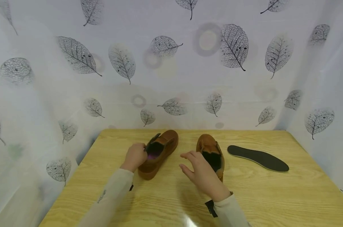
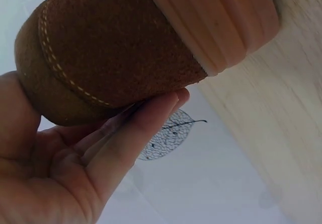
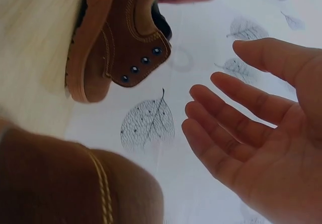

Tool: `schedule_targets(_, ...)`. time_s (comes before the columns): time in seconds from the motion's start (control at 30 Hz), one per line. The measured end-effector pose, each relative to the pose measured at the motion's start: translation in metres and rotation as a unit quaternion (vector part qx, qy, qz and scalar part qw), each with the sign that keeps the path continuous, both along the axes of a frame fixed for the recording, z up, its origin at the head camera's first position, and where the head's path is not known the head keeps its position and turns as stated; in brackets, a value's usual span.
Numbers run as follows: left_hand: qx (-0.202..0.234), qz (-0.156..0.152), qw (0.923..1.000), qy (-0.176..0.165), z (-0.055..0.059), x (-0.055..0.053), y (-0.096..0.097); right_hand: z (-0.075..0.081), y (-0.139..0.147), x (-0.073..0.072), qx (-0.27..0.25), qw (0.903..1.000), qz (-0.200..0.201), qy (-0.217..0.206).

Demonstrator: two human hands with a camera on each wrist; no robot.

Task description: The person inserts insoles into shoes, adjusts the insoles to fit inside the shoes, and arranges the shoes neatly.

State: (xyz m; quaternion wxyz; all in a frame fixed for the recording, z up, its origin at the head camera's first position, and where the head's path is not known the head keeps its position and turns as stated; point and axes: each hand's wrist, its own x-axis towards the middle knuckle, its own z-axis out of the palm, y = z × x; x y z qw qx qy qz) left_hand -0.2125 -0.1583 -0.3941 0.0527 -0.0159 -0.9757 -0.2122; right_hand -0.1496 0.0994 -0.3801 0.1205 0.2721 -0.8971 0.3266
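A brown leather shoe (image 1: 161,154) stands on the table at left of centre, its toe pointing away. My left hand (image 1: 135,156) grips its collar near the heel. In the left wrist view the thumb lies on one side of the padded heel collar (image 2: 85,78), with fingers on the other. Something purple shows inside this shoe. My right hand (image 1: 201,173) hovers with fingers spread, holding nothing, partly in front of a second brown shoe (image 1: 208,142). The right wrist view shows metal eyelets on the gripped shoe's flap (image 3: 143,60).
A black insole (image 1: 257,156) lies flat on the wooden table (image 1: 273,195), right of the second shoe. A white curtain (image 1: 171,82) with leaf prints hangs behind the table and along both sides.
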Motion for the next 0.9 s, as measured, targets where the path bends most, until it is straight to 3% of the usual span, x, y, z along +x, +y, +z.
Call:
schedule_targets(0.17, 0.002, 0.001, 1.0, -0.006, -0.001, 0.004, 0.009, 0.006, 0.016, -0.004, -0.017, 0.9998, -0.007, -0.005)
schedule_targets(0.4, -0.008, 0.004, 0.9999, -0.006, 0.0, 0.009, 0.017, 0.014, 0.048, -0.018, -0.076, 0.9958, -0.002, 0.051)
schedule_targets(0.7, 0.011, 0.023, 0.9992, -0.03, 0.004, 0.013, 0.025, 0.015, 0.095, -0.032, -0.096, 0.9906, -0.097, -0.006)
schedule_targets(0.9, 0.009, 0.018, 0.9996, -0.022, 0.001, 0.016, 0.03, 0.007, 0.123, -0.038, -0.098, 0.9855, -0.136, -0.027)
